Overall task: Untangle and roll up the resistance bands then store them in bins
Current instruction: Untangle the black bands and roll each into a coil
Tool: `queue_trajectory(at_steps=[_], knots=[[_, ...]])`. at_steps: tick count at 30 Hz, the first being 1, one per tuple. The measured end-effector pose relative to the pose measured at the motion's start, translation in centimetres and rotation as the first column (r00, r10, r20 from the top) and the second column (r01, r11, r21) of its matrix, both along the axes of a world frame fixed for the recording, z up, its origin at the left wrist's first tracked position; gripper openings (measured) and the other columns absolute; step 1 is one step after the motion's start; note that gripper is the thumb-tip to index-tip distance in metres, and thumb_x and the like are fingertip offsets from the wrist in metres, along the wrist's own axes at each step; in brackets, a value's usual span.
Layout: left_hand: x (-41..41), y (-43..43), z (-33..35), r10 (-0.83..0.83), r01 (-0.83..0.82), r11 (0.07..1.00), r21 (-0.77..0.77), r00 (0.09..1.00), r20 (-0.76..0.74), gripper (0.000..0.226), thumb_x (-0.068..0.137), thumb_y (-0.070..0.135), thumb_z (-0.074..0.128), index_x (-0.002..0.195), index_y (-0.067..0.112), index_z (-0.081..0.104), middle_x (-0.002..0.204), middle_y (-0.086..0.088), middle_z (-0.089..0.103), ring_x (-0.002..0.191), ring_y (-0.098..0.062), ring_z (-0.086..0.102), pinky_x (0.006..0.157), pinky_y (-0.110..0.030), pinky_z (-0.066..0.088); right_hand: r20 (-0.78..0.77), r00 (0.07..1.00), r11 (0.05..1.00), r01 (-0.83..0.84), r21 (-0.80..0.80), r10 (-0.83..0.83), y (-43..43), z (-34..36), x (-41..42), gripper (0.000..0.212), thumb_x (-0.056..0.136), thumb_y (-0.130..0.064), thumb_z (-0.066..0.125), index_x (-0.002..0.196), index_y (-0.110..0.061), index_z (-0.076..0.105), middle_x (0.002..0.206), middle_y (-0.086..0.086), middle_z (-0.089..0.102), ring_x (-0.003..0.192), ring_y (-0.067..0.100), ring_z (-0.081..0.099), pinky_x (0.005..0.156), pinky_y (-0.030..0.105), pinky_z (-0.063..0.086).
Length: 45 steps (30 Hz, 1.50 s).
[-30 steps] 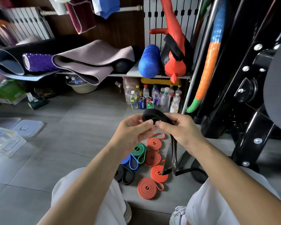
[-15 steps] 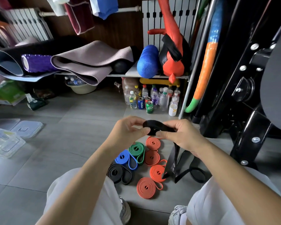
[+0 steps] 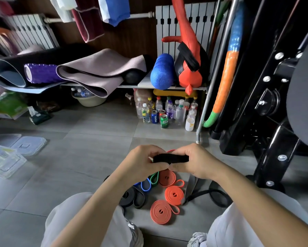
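- Head view: we hold the black band [image 3: 171, 157] between both hands, above the floor [image 3: 82, 157] ahead of our knees. The left hand [image 3: 142, 163] pinches one end of the flat coil. The right hand [image 3: 194, 161] curls over the other end.
- We judge that this two-sided grip stops the wound turns springing loose.
- The loose tail [image 3: 193, 184] hangs from under the right hand to the floor.
- The orange rolls [image 3: 161, 212], the blue band [image 3: 146, 187] and the green band [image 3: 155, 178] lie directly below, probably staged for binning.
- The clear bins [image 3: 5, 161] sit well apart at far left, with their lids [image 3: 30, 145] off beside them.
- Hidden: our fingers cover the coil's ends, so we cannot count the turns. The left wrist partly covers the blue and green bands.
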<state>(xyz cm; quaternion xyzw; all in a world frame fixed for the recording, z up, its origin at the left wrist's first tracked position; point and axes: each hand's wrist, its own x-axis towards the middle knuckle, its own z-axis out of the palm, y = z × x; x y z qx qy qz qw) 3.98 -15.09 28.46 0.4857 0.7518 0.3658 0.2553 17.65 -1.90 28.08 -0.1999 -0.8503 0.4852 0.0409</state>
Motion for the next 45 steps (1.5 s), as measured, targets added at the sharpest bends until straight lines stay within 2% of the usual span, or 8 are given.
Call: queue_trajectory(at_steps=[10, 19, 22, 25, 30, 32, 40, 45], knots=[[0.0, 0.0, 1.2, 0.055, -0.137, 0.974, 0.181, 0.916, 0.397, 0.025, 0.077, 0.0, 0.071, 0.088, 0.022, 0.071, 0.071, 0.004, 0.072, 0.057, -0.006, 0.062, 0.052, -0.015, 0.046, -0.229, 0.962, 0.981, 0.111, -0.161, -0.146, 0.2, 1.0, 0.0, 0.027, 0.062, -0.022, 0.082, 0.086, -0.023, 0.07, 0.078, -0.003, 0.073, 0.073, 0.007, 0.067, 0.069, 0.018, 0.053], [1.4, 1.4, 0.6, -0.115, -0.306, 0.907, 0.289, 0.478, 0.871, 0.025, 0.073, 0.01, 0.064, 0.097, 0.008, 0.068, 0.083, -0.007, 0.072, 0.073, -0.015, 0.07, 0.063, -0.02, 0.055, -0.428, 0.862, 0.943, 0.15, -0.297, -0.272, -0.5, 1.0, -1.1, 0.02, 0.067, -0.023, 0.076, 0.085, -0.03, 0.071, 0.081, -0.011, 0.074, 0.081, 0.005, 0.069, 0.076, 0.015, 0.052], [1.3, 1.8, 0.6, 0.009, -0.248, 0.944, 0.217, 0.678, 0.735, 0.024, 0.081, 0.011, 0.066, 0.104, 0.013, 0.065, 0.092, -0.004, 0.071, 0.076, -0.015, 0.07, 0.067, -0.025, 0.057, -0.391, 0.879, 0.96, 0.222, -0.172, -0.274, -0.1, 1.0, -0.7, 0.02, 0.074, -0.018, 0.077, 0.085, -0.033, 0.071, 0.079, -0.006, 0.074, 0.078, 0.012, 0.069, 0.073, 0.023, 0.055], [1.2, 1.9, 0.1, 0.128, -0.139, 0.981, 0.136, 0.988, 0.086, 0.035, 0.08, 0.02, 0.072, 0.113, 0.025, 0.062, 0.106, 0.01, 0.064, 0.087, -0.008, 0.063, 0.077, -0.027, 0.053, -0.247, 0.953, 0.94, 0.239, 0.244, -0.178, 0.5, 0.3, -0.1, 0.013, 0.078, -0.022, 0.076, 0.09, -0.02, 0.075, 0.078, 0.004, 0.071, 0.075, 0.022, 0.064, 0.068, 0.037, 0.048], [1.1, 1.5, -0.4, 0.027, -0.022, 0.998, 0.054, 0.994, -0.103, 0.028, 0.08, 0.018, 0.07, 0.106, 0.028, 0.068, 0.081, 0.026, 0.058, 0.073, -0.002, 0.057, 0.053, -0.005, 0.038, -0.151, 0.988, 0.906, 0.095, 0.412, -0.035, 0.5, -0.3, 0.7, 0.017, 0.08, -0.023, 0.074, 0.097, -0.017, 0.073, 0.077, -0.005, 0.059, 0.074, 0.014, 0.057, 0.067, 0.03, 0.044], [1.2, 1.5, -0.5, 0.028, -0.017, 0.998, 0.066, 0.986, -0.163, 0.026, 0.08, 0.019, 0.069, 0.104, 0.029, 0.068, 0.08, 0.027, 0.057, 0.075, -0.002, 0.057, 0.059, -0.005, 0.039, -0.147, 0.989, 0.918, 0.085, 0.387, -0.029, 0.5, -0.4, 0.7, 0.019, 0.08, -0.024, 0.075, 0.097, -0.018, 0.073, 0.076, -0.007, 0.06, 0.074, 0.011, 0.058, 0.067, 0.026, 0.044], [1.1, 1.6, 0.0, 0.132, -0.207, 0.927, 0.312, 0.961, 0.244, 0.028, 0.082, -0.002, 0.065, 0.095, 0.023, 0.069, 0.072, 0.017, 0.07, 0.067, -0.006, 0.065, 0.066, -0.019, 0.052, -0.298, 0.922, 0.968, 0.246, -0.04, -0.247, 0.6, 0.5, 0.5, 0.029, 0.07, -0.015, 0.082, 0.088, -0.035, 0.07, 0.084, -0.014, 0.072, 0.08, -0.002, 0.067, 0.077, 0.017, 0.052], [1.3, 1.5, 0.5, 0.062, -0.269, 0.886, 0.378, 0.876, 0.478, 0.029, 0.084, -0.005, 0.06, 0.094, 0.022, 0.067, 0.08, 0.01, 0.073, 0.074, -0.006, 0.067, 0.073, -0.022, 0.056, -0.383, 0.881, 0.954, 0.299, -0.006, -0.278, 0.5, 1.1, 0.2, 0.034, 0.071, -0.012, 0.08, 0.089, -0.039, 0.068, 0.09, -0.013, 0.068, 0.086, 0.003, 0.065, 0.085, 0.02, 0.05]])
